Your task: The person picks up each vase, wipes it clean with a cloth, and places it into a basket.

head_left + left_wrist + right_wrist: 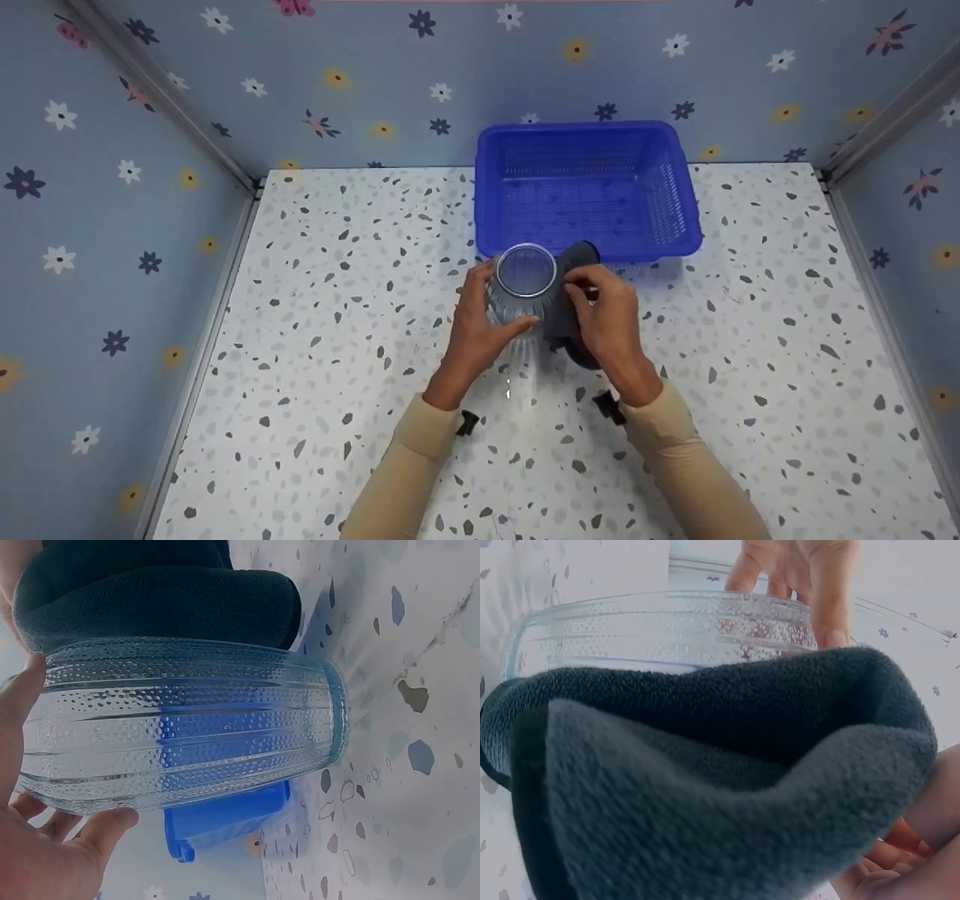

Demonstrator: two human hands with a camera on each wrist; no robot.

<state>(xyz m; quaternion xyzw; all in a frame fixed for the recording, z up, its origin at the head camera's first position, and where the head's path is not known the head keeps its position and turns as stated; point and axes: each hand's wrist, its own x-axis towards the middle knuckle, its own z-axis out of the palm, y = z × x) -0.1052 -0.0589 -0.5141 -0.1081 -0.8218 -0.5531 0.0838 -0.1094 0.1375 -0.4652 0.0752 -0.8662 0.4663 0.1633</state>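
A clear glass vase [516, 306] with ribs and a dimpled texture stands upright, its round mouth facing up. My left hand [480, 330] grips it near the top, thumb on the near side and fingers around the left. In the left wrist view, the base of the vase [195, 727] is right at the tabletop. My right hand [611, 315] pinches a dark grey towelling cloth [559, 319] by its upper part. The cloth hangs in folds along the right side of the vase. Close up in the right wrist view, the folded cloth [667, 802] covers much of the glass.
Just behind the vase, a blue plastic basket [688, 202] with perforated sides stands against the back wall. The speckled white tabletop [337, 315] spreads around both arms. Flower-patterned panels [97, 300] enclose the left, back and right sides.
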